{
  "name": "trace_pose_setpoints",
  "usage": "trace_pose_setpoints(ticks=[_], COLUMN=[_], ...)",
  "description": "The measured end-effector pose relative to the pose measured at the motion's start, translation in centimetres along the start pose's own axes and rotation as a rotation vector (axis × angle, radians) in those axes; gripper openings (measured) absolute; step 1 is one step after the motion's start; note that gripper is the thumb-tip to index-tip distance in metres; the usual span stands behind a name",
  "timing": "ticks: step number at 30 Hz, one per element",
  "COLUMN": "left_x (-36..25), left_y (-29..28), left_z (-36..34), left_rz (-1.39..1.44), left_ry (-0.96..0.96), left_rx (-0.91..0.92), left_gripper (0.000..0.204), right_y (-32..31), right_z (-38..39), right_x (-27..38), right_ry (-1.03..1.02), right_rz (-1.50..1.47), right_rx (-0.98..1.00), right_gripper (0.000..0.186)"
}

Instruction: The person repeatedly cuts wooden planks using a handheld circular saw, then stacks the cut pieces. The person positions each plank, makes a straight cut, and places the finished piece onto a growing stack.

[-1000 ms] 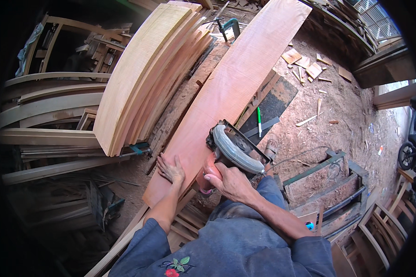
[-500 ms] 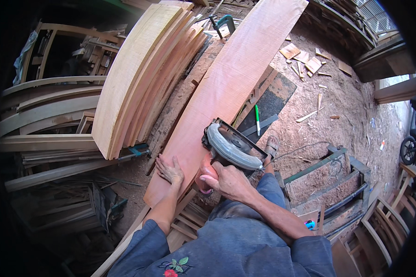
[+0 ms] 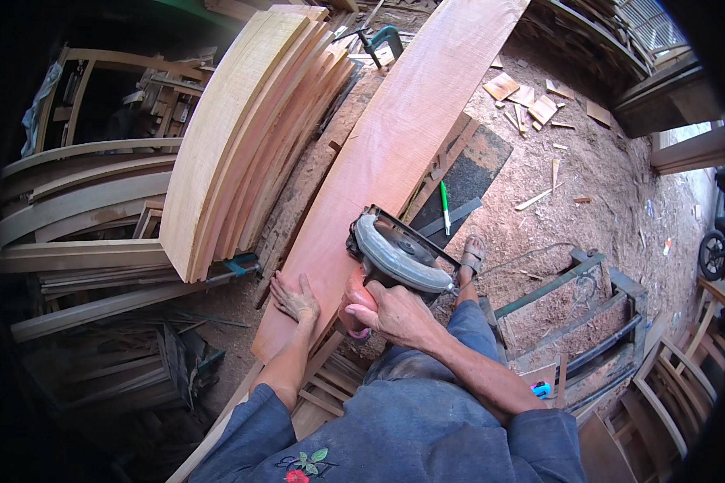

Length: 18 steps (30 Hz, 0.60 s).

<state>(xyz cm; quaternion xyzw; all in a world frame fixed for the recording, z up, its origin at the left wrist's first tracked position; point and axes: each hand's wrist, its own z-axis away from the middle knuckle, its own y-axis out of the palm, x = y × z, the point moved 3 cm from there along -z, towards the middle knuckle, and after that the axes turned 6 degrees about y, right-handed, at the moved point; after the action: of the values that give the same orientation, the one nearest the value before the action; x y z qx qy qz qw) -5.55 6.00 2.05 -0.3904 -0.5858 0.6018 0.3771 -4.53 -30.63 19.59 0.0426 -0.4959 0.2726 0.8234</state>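
Note:
A long, pale reddish wooden plank [image 3: 379, 153] runs from the lower middle up to the top of the view. My left hand [image 3: 296, 299] lies flat on its near end, fingers spread. My right hand [image 3: 399, 312] is wrapped round the orange-red handle of a circular saw [image 3: 399, 253]. The saw's grey rounded guard faces up, and its base sits at the plank's right edge. Whether the blade touches the wood is hidden beneath the saw.
Left of the plank leans a stack of curved boards [image 3: 234, 137], with a clamp [image 3: 383, 44] beyond. A green pencil-like marker [image 3: 445, 208] lies on a dark board. A metal frame [image 3: 572, 306] stands right, a blue tape measure [image 3: 541, 390] near it. Offcuts [image 3: 540, 109] litter the sawdust-covered floor.
The whole view has shifted very slightly. Both hands, the circular saw and the plank keep nearly the same places relative to each other.

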Motion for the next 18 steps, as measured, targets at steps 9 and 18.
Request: trace_pose_setpoints(ticks=[9,18], left_x=[0.0,-0.3], left_y=[0.0,-0.4], left_z=[0.0,0.1], left_rz=[-0.009,0.003], left_ry=[0.006,0.010], left_rx=[-0.014,0.005], left_gripper=[0.087,0.087], right_y=[0.2,0.4], right_z=[-0.6,-1.2], right_x=[-0.3,-0.6], right_ry=[-0.006,-0.012], right_rz=[-0.015,-0.040], right_rx=[-0.003,0.001], right_gripper=[0.064,0.062])
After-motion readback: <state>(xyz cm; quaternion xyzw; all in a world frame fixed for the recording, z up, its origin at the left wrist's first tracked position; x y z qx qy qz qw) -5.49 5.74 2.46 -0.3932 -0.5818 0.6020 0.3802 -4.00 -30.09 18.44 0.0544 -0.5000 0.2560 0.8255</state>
